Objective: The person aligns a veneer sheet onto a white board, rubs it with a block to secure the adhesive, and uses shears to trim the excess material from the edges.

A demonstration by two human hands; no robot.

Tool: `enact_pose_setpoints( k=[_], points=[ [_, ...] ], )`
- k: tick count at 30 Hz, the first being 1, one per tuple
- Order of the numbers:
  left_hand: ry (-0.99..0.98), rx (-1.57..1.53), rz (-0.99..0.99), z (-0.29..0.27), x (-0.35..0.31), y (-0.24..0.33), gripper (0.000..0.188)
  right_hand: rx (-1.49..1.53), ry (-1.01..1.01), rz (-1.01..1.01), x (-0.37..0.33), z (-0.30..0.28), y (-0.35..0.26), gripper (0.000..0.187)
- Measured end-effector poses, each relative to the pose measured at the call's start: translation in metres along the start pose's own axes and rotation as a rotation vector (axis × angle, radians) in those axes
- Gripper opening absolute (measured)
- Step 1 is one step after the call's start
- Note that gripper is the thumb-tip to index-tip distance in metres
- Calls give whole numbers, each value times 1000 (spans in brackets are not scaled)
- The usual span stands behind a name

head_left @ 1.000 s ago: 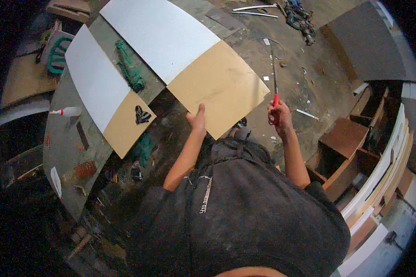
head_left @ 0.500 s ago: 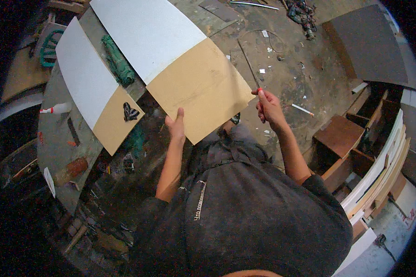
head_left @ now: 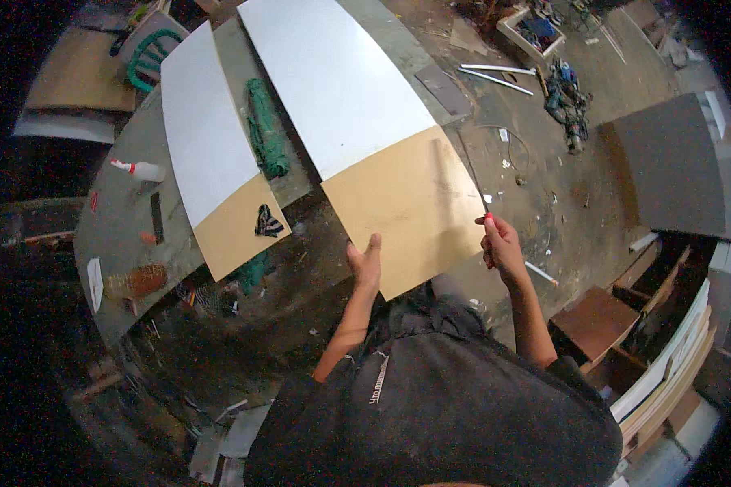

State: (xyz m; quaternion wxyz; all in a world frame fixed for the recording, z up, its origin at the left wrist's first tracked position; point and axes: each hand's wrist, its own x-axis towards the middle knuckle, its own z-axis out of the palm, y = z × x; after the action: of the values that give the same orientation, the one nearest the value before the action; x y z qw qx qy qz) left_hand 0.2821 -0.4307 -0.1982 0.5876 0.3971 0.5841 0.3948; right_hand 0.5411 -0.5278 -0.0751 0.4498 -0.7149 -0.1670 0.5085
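A grey-green counter (head_left: 122,215) is occupied by two white-and-tan boards: a large board (head_left: 365,146) and, to its left, a narrow board (head_left: 215,150). The near, tan ends of both are extended past the counter's edge. Between them a crumpled green cloth (head_left: 266,134) is laid. A black striped scrap (head_left: 266,223) is noted on the narrow board's tan end; a white bottle (head_left: 148,171) with a red top is found farther left.

The large board's near corner is clasped by the left hand (head_left: 365,266), thumb on the upper face. By the right hand (head_left: 505,252), the fingers are closed around a red-handled tool (head_left: 488,216) at the board's right edge.

The floor (head_left: 560,211) is stained and littered with white scraps and two white strips (head_left: 495,68). Near these are seen a wooden box (head_left: 516,40) and a dark tangled bundle (head_left: 567,109). At the right, a dark grey panel (head_left: 678,166), brown cabinetwork (head_left: 594,325) and a stack of boards (head_left: 666,369) are observed.

The large board's far end is cut off by the upper border. The left hand's lower fingers are mostly covered by the board. The tool's thin shaft is barely distinguished against the board's edge. The space beneath the counter is too dim to be itemised.
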Motion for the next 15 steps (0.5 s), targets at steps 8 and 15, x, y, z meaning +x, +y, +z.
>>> enact_pose_setpoints(
  k=[8,15],
  points=[
    [-2,-172,-156,-89,26,2,47,2,-20,-101,21,-3,-33,35],
    [-59,-106,-30,-66,14,15,48,-38,-26,-141,6,-10,-29,34]
  ],
)
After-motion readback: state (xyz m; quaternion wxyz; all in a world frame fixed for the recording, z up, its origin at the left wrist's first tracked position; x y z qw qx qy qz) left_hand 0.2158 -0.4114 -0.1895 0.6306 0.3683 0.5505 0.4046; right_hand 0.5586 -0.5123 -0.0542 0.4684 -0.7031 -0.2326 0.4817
